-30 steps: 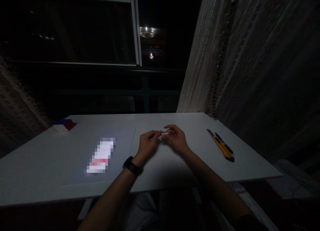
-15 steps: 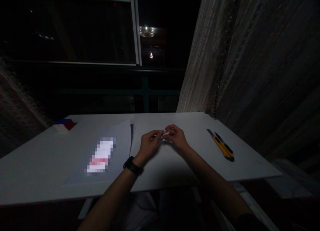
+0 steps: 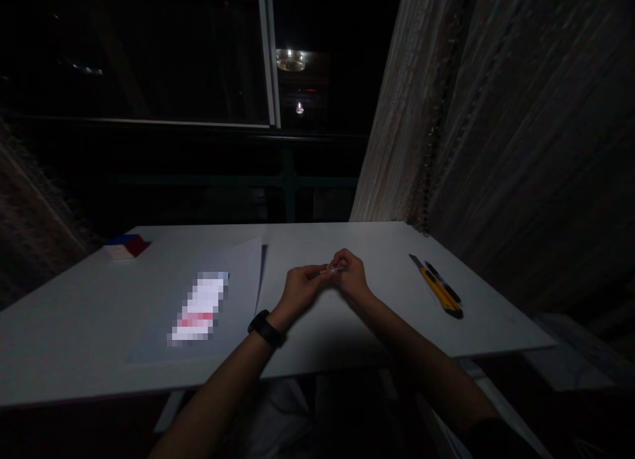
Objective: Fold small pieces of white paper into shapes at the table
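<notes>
Above the middle of the white table (image 3: 317,241), both hands meet around a small white piece of folded paper (image 3: 333,270), mostly covered by the fingers. My left hand (image 3: 300,287), with a black watch (image 3: 266,328) on its wrist, pinches the paper from the left. On the other side, my right hand (image 3: 353,275) has its fingers curled and closed on the same piece. Its exact shape is too small and dark to make out.
At left, white sheets (image 3: 238,260) lie under a lit, blurred-out phone (image 3: 198,308). A coloured cube (image 3: 125,246) sits at the far left. A yellow utility knife (image 3: 436,288) and a dark pen (image 3: 443,282) lie at right. Curtains (image 3: 387,148) hang behind.
My right fingers have curled in more tightly, and my left hand has turned flatter and shifted slightly right. The paper between them now appears as a thin strip.
</notes>
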The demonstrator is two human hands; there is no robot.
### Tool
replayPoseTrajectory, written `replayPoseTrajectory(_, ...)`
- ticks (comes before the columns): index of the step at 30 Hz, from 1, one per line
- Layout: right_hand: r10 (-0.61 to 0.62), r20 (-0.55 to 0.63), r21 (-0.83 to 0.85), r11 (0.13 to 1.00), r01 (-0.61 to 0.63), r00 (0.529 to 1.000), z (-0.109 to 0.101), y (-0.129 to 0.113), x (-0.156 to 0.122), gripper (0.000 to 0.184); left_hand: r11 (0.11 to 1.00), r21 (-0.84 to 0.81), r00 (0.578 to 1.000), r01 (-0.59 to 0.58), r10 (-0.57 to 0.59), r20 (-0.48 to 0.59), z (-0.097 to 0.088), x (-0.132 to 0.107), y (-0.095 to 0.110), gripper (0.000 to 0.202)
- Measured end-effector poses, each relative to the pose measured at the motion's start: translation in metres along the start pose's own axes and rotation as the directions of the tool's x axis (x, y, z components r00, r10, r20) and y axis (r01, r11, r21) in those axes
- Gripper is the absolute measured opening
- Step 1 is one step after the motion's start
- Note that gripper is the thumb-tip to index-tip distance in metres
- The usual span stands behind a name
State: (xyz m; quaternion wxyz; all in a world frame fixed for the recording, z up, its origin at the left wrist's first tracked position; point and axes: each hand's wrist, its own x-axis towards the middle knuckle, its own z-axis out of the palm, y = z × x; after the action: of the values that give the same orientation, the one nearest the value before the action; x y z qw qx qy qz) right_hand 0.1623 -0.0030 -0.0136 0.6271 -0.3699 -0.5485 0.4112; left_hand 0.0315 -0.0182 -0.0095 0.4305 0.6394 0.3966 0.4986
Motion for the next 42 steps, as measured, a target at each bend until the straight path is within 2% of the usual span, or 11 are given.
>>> replayPoseTrajectory(3, 0.011, -0.012, 0.020, 1.000, -0.011, 1.000, -0.001, 0.000, 0.000, 0.031, 1.000, 0.022, 1.000, 0.001, 0.000, -0.030, -0.001, 0.001, 0.001, 0.039)
replayPoseTrajectory(6, 0.023, -0.016, 0.048, 0.999, -0.022, 1.000, 0.000, -0.001, 0.000, 0.035, 0.986, 0.163, 0.996, -0.045, 0.057, -0.069, -0.004, 0.002, 0.002, 0.037)
replayPoseTrajectory(10, 0.057, -0.018, 0.014, 0.998, -0.057, 0.998, 0.004, -0.005, -0.001, 0.033, 0.951, 0.287, 0.990, -0.119, 0.137, -0.043, -0.008, 0.002, 0.004, 0.037)
replayPoseTrajectory(14, 0.082, -0.015, 0.032, 0.996, -0.081, 0.997, 0.008, -0.004, -0.003, 0.028, 0.938, 0.329, 0.990, -0.112, 0.135, -0.046, -0.011, 0.003, 0.004, 0.039)
replayPoseTrajectory(19, 0.031, 0.033, -0.044, 0.999, -0.030, 0.999, 0.006, 0.003, -0.004, 0.030, 0.932, 0.346, 0.989, -0.112, 0.140, -0.055, -0.012, 0.005, 0.002, 0.039)
replayPoseTrajectory(25, 0.087, 0.079, -0.107, 0.991, -0.078, 0.993, 0.002, 0.003, -0.001, 0.034, 0.935, 0.320, 0.978, -0.152, 0.189, -0.087, -0.011, 0.005, 0.003, 0.037)
replayPoseTrajectory(30, 0.234, 0.219, 0.061, 0.966, -0.252, 0.947, 0.002, -0.004, -0.003, 0.036, 0.947, 0.277, 0.980, -0.161, 0.188, -0.073, -0.011, 0.005, 0.003, 0.035)
replayPoseTrajectory(32, 0.245, 0.238, 0.085, 0.959, -0.271, 0.940, 0.001, -0.006, -0.005, 0.033, 0.950, 0.262, 0.979, -0.173, 0.195, -0.063, -0.010, 0.004, 0.004, 0.034)
replayPoseTrajectory(42, 0.123, 0.215, 0.025, 0.991, -0.132, 0.969, 0.009, -0.010, -0.013, 0.035, 0.970, 0.187, 0.984, -0.153, 0.167, -0.061, -0.013, 0.005, 0.008, 0.036)
